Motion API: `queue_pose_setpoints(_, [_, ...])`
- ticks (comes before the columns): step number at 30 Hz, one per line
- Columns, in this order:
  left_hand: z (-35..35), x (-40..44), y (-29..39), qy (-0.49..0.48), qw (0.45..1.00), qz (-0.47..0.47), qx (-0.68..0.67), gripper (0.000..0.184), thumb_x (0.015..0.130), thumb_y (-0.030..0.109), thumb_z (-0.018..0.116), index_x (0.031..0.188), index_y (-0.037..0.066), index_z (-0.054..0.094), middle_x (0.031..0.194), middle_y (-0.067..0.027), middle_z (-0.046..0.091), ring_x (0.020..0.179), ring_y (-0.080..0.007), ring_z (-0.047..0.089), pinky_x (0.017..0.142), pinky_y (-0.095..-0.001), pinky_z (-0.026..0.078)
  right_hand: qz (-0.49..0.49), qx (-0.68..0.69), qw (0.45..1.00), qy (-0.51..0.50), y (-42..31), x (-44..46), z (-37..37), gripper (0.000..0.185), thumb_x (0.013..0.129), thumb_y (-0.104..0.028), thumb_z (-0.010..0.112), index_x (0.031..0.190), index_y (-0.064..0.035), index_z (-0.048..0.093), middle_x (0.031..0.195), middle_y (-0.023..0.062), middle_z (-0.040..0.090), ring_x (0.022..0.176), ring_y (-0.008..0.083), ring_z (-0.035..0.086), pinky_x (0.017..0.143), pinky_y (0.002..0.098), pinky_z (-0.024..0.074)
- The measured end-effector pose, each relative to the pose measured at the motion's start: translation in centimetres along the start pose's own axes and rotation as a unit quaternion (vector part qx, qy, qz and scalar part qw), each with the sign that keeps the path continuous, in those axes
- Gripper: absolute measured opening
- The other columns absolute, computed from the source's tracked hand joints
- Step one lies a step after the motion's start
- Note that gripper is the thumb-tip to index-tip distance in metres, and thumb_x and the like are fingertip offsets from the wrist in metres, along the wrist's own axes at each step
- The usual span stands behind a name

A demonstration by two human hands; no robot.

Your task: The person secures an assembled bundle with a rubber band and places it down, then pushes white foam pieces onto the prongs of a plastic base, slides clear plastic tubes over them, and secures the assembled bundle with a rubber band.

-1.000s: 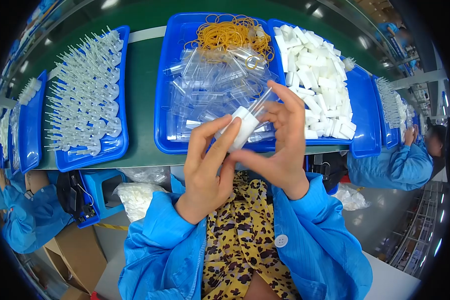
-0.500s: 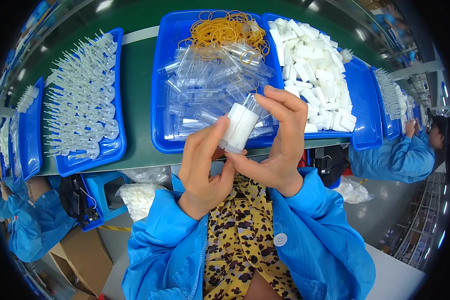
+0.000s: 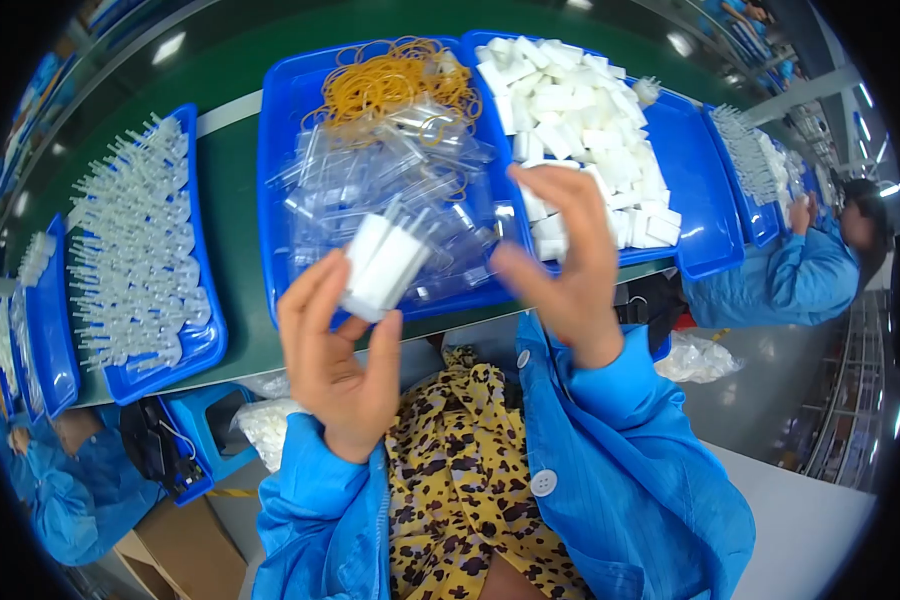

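Note:
My left hand (image 3: 335,350) grips a white-and-clear assembly (image 3: 382,265) between thumb and fingers; white blocks form its body and thin clear prongs stick up from its top. My right hand (image 3: 570,255) is apart from it, thumb and fingers spread, with nothing between them. Behind the assembly, a blue tray (image 3: 270,190) bears clear plastic pieces (image 3: 340,180) and a heap of yellow rubber bands (image 3: 395,85). Beyond my right hand, white blocks (image 3: 580,110) fill another blue tray (image 3: 695,180).
At left, a blue tray (image 3: 210,345) holds many clear pieces with thin stems (image 3: 140,250). A person in blue (image 3: 800,265) works at the right, and another person's blue sleeve (image 3: 75,490) shows at lower left. A cardboard box (image 3: 185,550) stands below.
My right hand has let go of the assembly and opened, moving away to the right. My left hand has carried the assembly leftward. The camera view has shifted.

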State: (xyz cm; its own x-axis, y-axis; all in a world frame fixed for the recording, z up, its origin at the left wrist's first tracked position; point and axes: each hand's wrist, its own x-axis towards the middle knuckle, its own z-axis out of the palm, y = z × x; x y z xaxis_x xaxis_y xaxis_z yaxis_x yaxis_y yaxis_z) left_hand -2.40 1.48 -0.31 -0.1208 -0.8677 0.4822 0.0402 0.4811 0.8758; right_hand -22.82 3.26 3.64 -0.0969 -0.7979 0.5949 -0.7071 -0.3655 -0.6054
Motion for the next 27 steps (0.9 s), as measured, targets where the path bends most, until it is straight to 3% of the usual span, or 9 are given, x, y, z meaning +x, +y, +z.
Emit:
queue_pose_setpoints(3, [-0.3, 0.5, 0.1, 0.002, 0.999, -0.017, -0.045, 0.049, 0.082, -0.011, 0.059, 0.129, -0.003, 0.047, 0.134, -0.0200, 0.040, 0.123, -0.0319, 0.048, 0.094, -0.0382, 0.053, 0.074, -0.095, 0.992, 0.031, 5.0, 0.3, -3.1, 0.037, 0.070, -0.007, 0.072, 0.106, -0.0047, 0.065, 0.099, 0.0129, 0.060, 0.098, 0.0295, 0.055, 0.084, 0.0356, 0.0454])
queue_pose_setpoints(5, [-0.1, 0.5, -0.2, -0.004, 0.992, -0.056, -0.116, 0.045, 0.084, -0.010, 0.058, 0.127, -0.003, 0.047, 0.136, -0.0206, 0.039, 0.124, -0.0322, 0.047, 0.096, -0.0396, 0.052, 0.096, -0.281, 0.955, -0.002, 7.1, 0.3, -4.1, 0.027, 0.070, -0.006, 0.072, 0.096, -0.0056, 0.068, 0.094, 0.0118, 0.061, 0.091, 0.0315, 0.055, 0.078, 0.0375, 0.0457])
queue_pose_setpoints(8, [0.4, 0.5, -0.2, -0.031, 0.981, -0.094, -0.164, 0.042, 0.084, -0.010, 0.056, 0.125, -0.003, 0.047, 0.137, -0.0216, 0.038, 0.125, -0.0325, 0.045, 0.097, -0.0402, 0.052, 0.114, -0.357, 0.925, -0.059, 8.2, 0.3, -3.6, 0.022, 0.070, -0.006, 0.072, 0.092, -0.0052, 0.069, 0.090, 0.0110, 0.062, 0.084, 0.0322, 0.054, 0.075, 0.0399, 0.0451])
queue_pose_setpoints(12, [-0.3, 0.5, -0.7, -0.051, 0.976, -0.093, -0.193, 0.034, 0.084, -0.010, 0.055, 0.117, -0.005, 0.050, 0.133, -0.0211, 0.042, 0.122, -0.0282, 0.048, 0.094, -0.0373, 0.053, 0.057, -0.317, 0.946, -0.024, 8.6, 0.5, -3.4, 0.021, 0.071, -0.006, 0.071, 0.092, -0.0048, 0.069, 0.088, 0.0114, 0.062, 0.084, 0.0320, 0.055, 0.076, 0.0384, 0.0456])
queue_pose_setpoints(14, [-0.1, 0.6, -0.1, -0.029, 0.975, -0.110, -0.193, 0.028, 0.085, -0.009, 0.057, 0.112, -0.004, 0.052, 0.129, -0.0200, 0.045, 0.119, -0.0263, 0.050, 0.093, -0.0365, 0.051, 0.052, -0.217, 0.973, 0.064, 7.9, 0.7, -3.0, 0.021, 0.073, -0.007, 0.070, 0.094, -0.0044, 0.069, 0.086, 0.0122, 0.061, 0.085, 0.0315, 0.055, 0.077, 0.0374, 0.0458])
queue_pose_setpoints(20, [-0.2, 0.6, -0.4, 0.015, 0.993, -0.022, -0.115, 0.021, 0.086, -0.002, 0.062, 0.106, 0.000, 0.053, 0.124, -0.0190, 0.049, 0.117, -0.0259, 0.052, 0.093, -0.0370, 0.048, 0.055, -0.281, 0.957, 0.038, 7.6, 0.3, -2.3, 0.022, 0.075, -0.005, 0.068, 0.097, -0.0049, 0.069, 0.095, 0.0118, 0.061, 0.091, 0.0296, 0.055, 0.079, 0.0374, 0.0452])
queue_pose_setpoints(24, [-0.6, 0.4, -0.6, 0.069, 0.984, -0.066, -0.148, 0.017, 0.088, 0.001, 0.062, 0.102, 0.000, 0.053, 0.124, -0.0189, 0.050, 0.115, -0.0283, 0.054, 0.095, -0.0386, 0.046, 0.026, -0.156, 0.987, 0.020, 4.7, 1.0, 0.2, 0.019, 0.074, -0.005, 0.068, 0.094, -0.0049, 0.069, 0.091, 0.0105, 0.060, 0.089, 0.0297, 0.055, 0.079, 0.0382, 0.0447])
queue_pose_setpoints(26, [-0.7, 0.5, -0.6, 0.061, 0.987, -0.053, -0.136, 0.016, 0.088, 0.001, 0.063, 0.101, 0.001, 0.053, 0.124, -0.0187, 0.050, 0.116, -0.0297, 0.054, 0.095, -0.0389, 0.047, -0.020, -0.099, 0.989, -0.107, 3.5, 1.1, 1.5, 0.016, 0.074, -0.007, 0.070, 0.089, -0.0063, 0.069, 0.089, 0.0089, 0.061, 0.086, 0.0290, 0.055, 0.077, 0.0376, 0.0439])
queue_pose_setpoints(27, [-0.8, 0.5, -0.6, 0.055, 0.990, -0.042, -0.124, 0.015, 0.088, 0.001, 0.063, 0.099, 0.001, 0.054, 0.124, -0.0185, 0.050, 0.117, -0.0311, 0.054, 0.095, -0.0392, 0.047, -0.021, -0.098, 0.989, -0.107, 3.3, 1.0, 1.9, 0.016, 0.074, -0.007, 0.070, 0.089, -0.0063, 0.069, 0.089, 0.0089, 0.061, 0.086, 0.0290, 0.055, 0.077, 0.0376, 0.0439])
